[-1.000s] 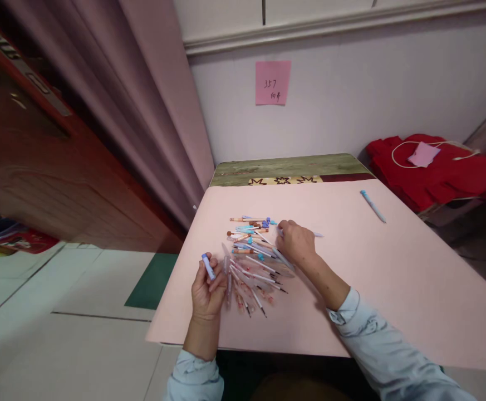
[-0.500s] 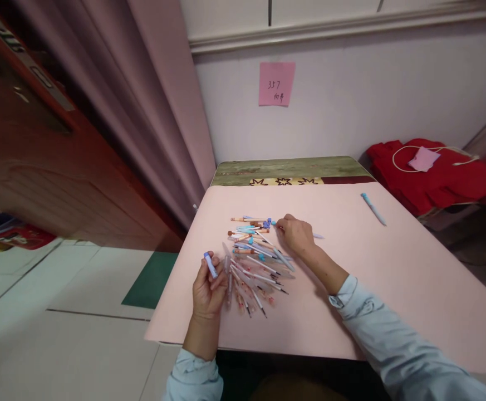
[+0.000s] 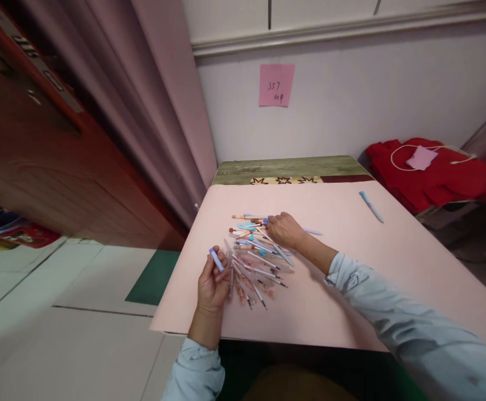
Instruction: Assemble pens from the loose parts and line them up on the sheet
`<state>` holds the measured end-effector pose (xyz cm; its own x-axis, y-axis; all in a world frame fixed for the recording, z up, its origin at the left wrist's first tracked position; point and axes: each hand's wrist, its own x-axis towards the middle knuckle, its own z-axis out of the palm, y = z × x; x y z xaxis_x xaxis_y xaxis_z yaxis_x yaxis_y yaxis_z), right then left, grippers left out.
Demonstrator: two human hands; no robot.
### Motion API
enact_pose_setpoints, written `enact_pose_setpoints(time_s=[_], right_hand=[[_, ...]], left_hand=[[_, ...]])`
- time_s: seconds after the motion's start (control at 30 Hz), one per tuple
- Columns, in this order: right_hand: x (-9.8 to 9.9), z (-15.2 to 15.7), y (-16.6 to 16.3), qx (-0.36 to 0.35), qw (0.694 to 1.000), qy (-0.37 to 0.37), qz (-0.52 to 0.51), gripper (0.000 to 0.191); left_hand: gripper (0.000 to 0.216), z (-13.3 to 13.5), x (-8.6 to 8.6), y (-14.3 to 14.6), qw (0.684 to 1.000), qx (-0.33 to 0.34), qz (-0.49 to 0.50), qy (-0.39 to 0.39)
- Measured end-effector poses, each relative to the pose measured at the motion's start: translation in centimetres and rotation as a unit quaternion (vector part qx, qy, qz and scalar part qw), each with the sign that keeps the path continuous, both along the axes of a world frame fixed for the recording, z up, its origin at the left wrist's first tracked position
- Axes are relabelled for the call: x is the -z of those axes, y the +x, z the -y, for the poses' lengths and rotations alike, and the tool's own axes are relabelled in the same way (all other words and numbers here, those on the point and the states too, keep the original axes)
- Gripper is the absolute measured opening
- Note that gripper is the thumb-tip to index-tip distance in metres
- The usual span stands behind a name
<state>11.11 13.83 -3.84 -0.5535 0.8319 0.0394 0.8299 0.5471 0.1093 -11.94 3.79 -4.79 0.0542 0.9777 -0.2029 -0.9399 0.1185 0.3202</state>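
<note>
My left hand [image 3: 211, 287] is closed around a short lavender-blue pen barrel [image 3: 216, 260], held tilted above the table's left side. Close to its fingers spreads a pile of pen parts: white refills with dark tips [image 3: 259, 295], clear and pinkish barrels, and brown and blue pieces. My right hand [image 3: 285, 229] reaches to the far side of this pile, fingers bent together over small blue pieces [image 3: 266, 220]. Whether anything is pinched there is hidden. A lavender pen part [image 3: 313, 231] lies just right of that hand.
A light-blue pen [image 3: 371, 206] lies alone at the right of the pink-covered table [image 3: 343, 301]. Beyond the table's right edge are red cloth [image 3: 418, 181] and a white cord. A brown door [image 3: 79, 167] and curtain [image 3: 159, 100] stand to the left.
My right hand has moved a little left, onto the small blue pieces at the pile's far side. My left hand still holds the barrel, slightly farther right and higher in view.
</note>
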Motion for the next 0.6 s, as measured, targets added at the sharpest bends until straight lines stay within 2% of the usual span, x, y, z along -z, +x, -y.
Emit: enact_pose_setpoints(time_s=[0.1,0.17,0.2,0.27,0.33,0.4,0.43,0.5,0.6], right_hand=[[-0.6,0.7,0.8,0.042,0.996,0.024,-0.071,0.028],[-1.0,1.9,1.3,0.122,0.970,0.033,-0.206,0.023],[-1.1,2.8,1.5,0.164,0.941,0.027,-0.295,0.021],[-1.4,4.9,1.7,0.205,0.854,-0.016,-0.479,0.020],[-1.7,7.3,1.7,0.204,0.750,-0.068,-0.626,0.031],[-2.0,9.6,1.3,0.204,0.666,-0.097,-0.711,0.040],[-2.3,10.7,1.0,0.207,0.637,-0.111,-0.734,0.039],[-2.8,12.5,0.3,0.208,0.600,-0.128,-0.762,0.032],[-3.6,14.4,-0.7,0.180,0.576,-0.142,-0.785,0.027]], left_hand=[[0.020,0.5,-0.7,0.2,1.000,0.004,0.025,0.004],[0.022,1.0,-1.3,0.5,1.000,0.006,0.028,-0.006],[0.024,1.3,-1.7,0.8,1.000,0.008,0.025,-0.016],[0.027,2.0,-2.4,1.6,0.999,0.019,0.017,-0.046],[0.028,2.7,-3.2,3.0,0.995,0.034,0.008,-0.088],[0.026,3.4,-3.7,4.8,0.991,0.041,-0.010,-0.131],[0.024,3.8,-3.9,5.7,0.988,0.040,-0.024,-0.148],[0.020,4.3,-4.2,7.4,0.984,0.039,-0.045,-0.170],[0.017,4.8,-4.3,9.2,0.980,0.054,-0.053,-0.184]])
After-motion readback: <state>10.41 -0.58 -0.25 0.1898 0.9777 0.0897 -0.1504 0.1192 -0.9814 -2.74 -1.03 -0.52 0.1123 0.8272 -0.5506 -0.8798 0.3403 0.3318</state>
